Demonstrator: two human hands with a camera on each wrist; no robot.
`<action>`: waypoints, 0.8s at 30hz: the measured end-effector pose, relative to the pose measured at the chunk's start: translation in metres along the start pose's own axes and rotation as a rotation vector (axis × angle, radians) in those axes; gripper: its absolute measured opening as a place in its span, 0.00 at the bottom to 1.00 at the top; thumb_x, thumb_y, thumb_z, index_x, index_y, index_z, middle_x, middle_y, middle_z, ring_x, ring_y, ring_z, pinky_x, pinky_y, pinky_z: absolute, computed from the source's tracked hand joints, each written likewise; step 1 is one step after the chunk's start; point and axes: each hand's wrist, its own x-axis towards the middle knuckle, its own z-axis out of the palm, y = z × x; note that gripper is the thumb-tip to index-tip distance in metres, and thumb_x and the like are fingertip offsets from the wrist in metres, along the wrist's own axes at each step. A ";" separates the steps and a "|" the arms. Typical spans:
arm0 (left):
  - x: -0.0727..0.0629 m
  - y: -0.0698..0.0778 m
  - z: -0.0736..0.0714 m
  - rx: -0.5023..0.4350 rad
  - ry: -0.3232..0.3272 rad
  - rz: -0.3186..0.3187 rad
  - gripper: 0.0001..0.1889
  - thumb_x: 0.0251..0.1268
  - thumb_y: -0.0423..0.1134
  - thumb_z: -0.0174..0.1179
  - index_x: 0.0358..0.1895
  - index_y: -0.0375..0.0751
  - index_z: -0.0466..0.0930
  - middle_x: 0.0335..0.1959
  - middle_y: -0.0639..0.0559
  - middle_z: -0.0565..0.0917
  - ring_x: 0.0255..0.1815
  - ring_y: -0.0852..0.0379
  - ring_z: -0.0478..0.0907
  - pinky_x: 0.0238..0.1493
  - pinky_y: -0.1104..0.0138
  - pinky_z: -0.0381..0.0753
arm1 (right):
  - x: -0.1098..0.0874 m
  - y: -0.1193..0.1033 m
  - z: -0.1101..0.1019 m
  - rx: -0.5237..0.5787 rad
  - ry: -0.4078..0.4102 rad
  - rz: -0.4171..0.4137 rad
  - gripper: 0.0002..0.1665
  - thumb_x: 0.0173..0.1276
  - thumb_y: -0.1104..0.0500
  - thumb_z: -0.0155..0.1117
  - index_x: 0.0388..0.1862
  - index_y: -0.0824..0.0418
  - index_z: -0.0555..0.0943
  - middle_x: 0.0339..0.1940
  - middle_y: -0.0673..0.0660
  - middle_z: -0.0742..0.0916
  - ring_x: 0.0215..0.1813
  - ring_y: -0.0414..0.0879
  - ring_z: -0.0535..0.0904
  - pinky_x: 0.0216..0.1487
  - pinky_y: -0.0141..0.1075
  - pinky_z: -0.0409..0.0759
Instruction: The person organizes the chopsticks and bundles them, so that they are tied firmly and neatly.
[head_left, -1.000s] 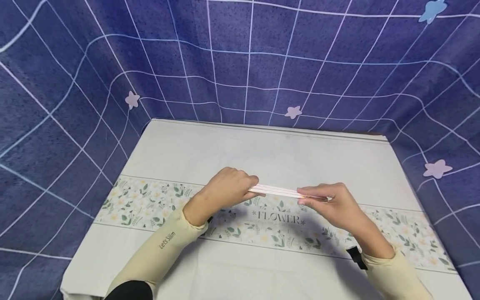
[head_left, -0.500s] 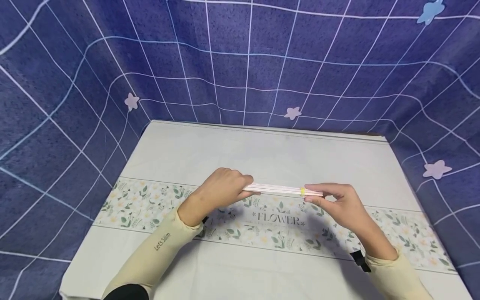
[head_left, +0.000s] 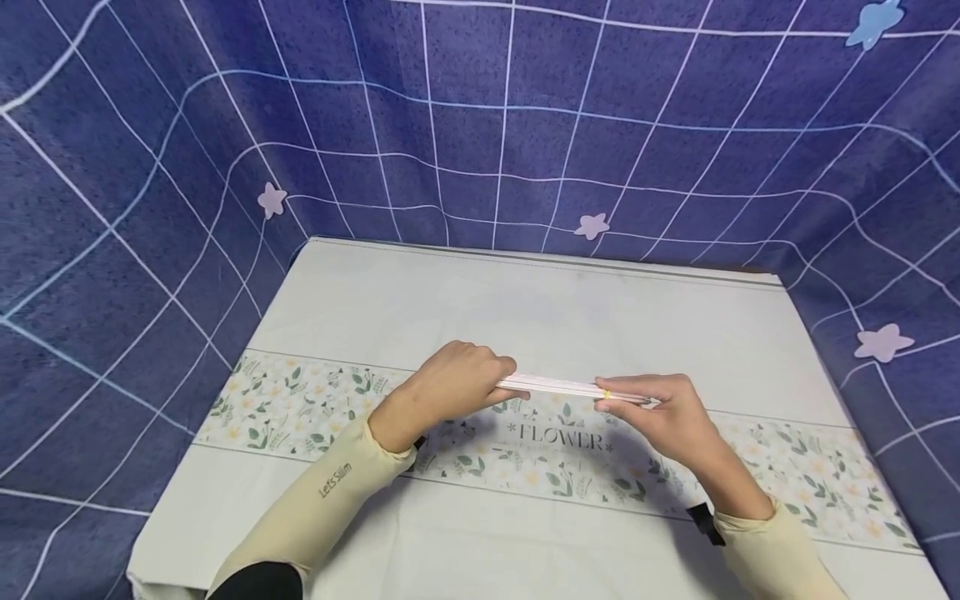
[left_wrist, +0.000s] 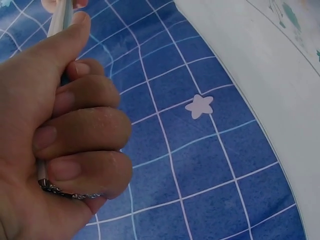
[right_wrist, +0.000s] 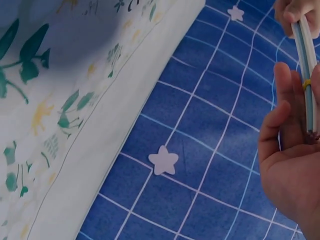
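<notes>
While the left hand [head_left: 457, 379] curls its fingers round one end of a bundle of thin pale sticks [head_left: 555, 384], the right hand [head_left: 667, 412] pinches it at the yellow band [head_left: 607, 394] near the other end. The bundle is just below and right of centre in the head view, above a white surface [head_left: 525, 292] whose flowered strip [head_left: 300, 408] reads "FLOWER". At lower left, the left sleeve [head_left: 322, 500] reads "Let's Slim". Blue gridded cloth [head_left: 465, 137] fills the upper frame.

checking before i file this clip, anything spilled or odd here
Nothing stands out: the left hand grips the pale bundle, the right hand holds it near its yellow band, and the tablecloth shows no obvious spill.
</notes>
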 end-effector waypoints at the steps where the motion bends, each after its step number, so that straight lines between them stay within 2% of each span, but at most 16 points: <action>1: 0.000 0.000 0.000 0.001 0.001 0.002 0.23 0.76 0.62 0.60 0.27 0.49 0.74 0.17 0.61 0.67 0.18 0.63 0.61 0.22 0.66 0.69 | 0.000 0.000 0.000 -0.008 -0.003 0.002 0.21 0.55 0.75 0.80 0.49 0.63 0.92 0.44 0.64 0.94 0.47 0.31 0.90 0.49 0.25 0.85; 5: 0.001 0.000 0.000 0.010 -0.001 0.017 0.24 0.75 0.62 0.60 0.26 0.49 0.73 0.17 0.60 0.68 0.17 0.62 0.62 0.22 0.65 0.70 | 0.000 -0.003 0.002 -0.017 -0.004 0.025 0.21 0.55 0.74 0.80 0.48 0.62 0.92 0.44 0.64 0.94 0.48 0.31 0.89 0.49 0.24 0.85; 6: 0.001 0.001 0.000 0.011 -0.001 0.023 0.24 0.75 0.62 0.60 0.26 0.49 0.73 0.17 0.60 0.69 0.17 0.62 0.63 0.21 0.65 0.71 | 0.000 -0.004 0.003 0.002 -0.008 0.035 0.21 0.55 0.74 0.80 0.48 0.63 0.92 0.44 0.64 0.94 0.46 0.30 0.89 0.46 0.23 0.85; 10: 0.005 0.004 -0.001 0.009 0.007 0.064 0.23 0.74 0.63 0.61 0.27 0.49 0.76 0.17 0.59 0.72 0.17 0.61 0.66 0.22 0.62 0.76 | 0.002 -0.007 0.008 0.104 -0.072 0.064 0.18 0.59 0.73 0.78 0.50 0.66 0.91 0.44 0.65 0.93 0.39 0.32 0.89 0.35 0.27 0.84; 12: 0.007 0.005 -0.001 0.006 0.008 0.079 0.23 0.74 0.63 0.61 0.28 0.50 0.77 0.17 0.59 0.73 0.17 0.61 0.67 0.22 0.62 0.76 | 0.004 -0.008 0.010 0.146 -0.114 0.085 0.18 0.62 0.71 0.77 0.52 0.67 0.90 0.45 0.66 0.93 0.37 0.35 0.89 0.32 0.29 0.84; 13: 0.008 0.006 -0.001 0.004 0.006 0.083 0.23 0.74 0.63 0.61 0.28 0.50 0.77 0.17 0.59 0.73 0.17 0.62 0.67 0.22 0.62 0.76 | 0.004 -0.009 0.009 0.145 -0.130 0.093 0.18 0.62 0.70 0.77 0.53 0.67 0.90 0.45 0.66 0.93 0.39 0.36 0.90 0.34 0.31 0.85; 16: 0.008 0.006 -0.001 0.006 0.003 0.080 0.23 0.74 0.63 0.61 0.27 0.50 0.76 0.16 0.60 0.71 0.17 0.62 0.65 0.21 0.63 0.74 | 0.004 -0.013 0.005 0.116 -0.148 0.138 0.21 0.62 0.67 0.79 0.55 0.67 0.89 0.48 0.65 0.93 0.41 0.36 0.91 0.38 0.32 0.88; 20: 0.006 0.006 -0.002 0.016 0.018 0.073 0.23 0.76 0.62 0.60 0.27 0.51 0.75 0.17 0.62 0.67 0.18 0.63 0.62 0.20 0.65 0.71 | 0.005 -0.015 -0.007 0.004 -0.116 0.177 0.23 0.60 0.64 0.82 0.55 0.62 0.90 0.50 0.61 0.93 0.45 0.33 0.90 0.44 0.30 0.88; 22: 0.004 0.006 -0.003 0.028 0.035 0.061 0.23 0.76 0.61 0.60 0.26 0.51 0.74 0.16 0.62 0.65 0.17 0.64 0.61 0.20 0.66 0.68 | 0.004 -0.015 -0.012 -0.047 -0.087 0.178 0.20 0.60 0.64 0.83 0.52 0.59 0.91 0.48 0.58 0.94 0.46 0.32 0.89 0.47 0.28 0.86; 24: 0.003 0.005 -0.003 0.039 0.046 0.054 0.23 0.76 0.61 0.60 0.26 0.51 0.73 0.16 0.62 0.64 0.17 0.64 0.59 0.19 0.67 0.66 | 0.002 -0.014 -0.016 -0.064 -0.073 0.167 0.17 0.60 0.66 0.82 0.49 0.57 0.92 0.45 0.55 0.95 0.44 0.32 0.89 0.46 0.27 0.85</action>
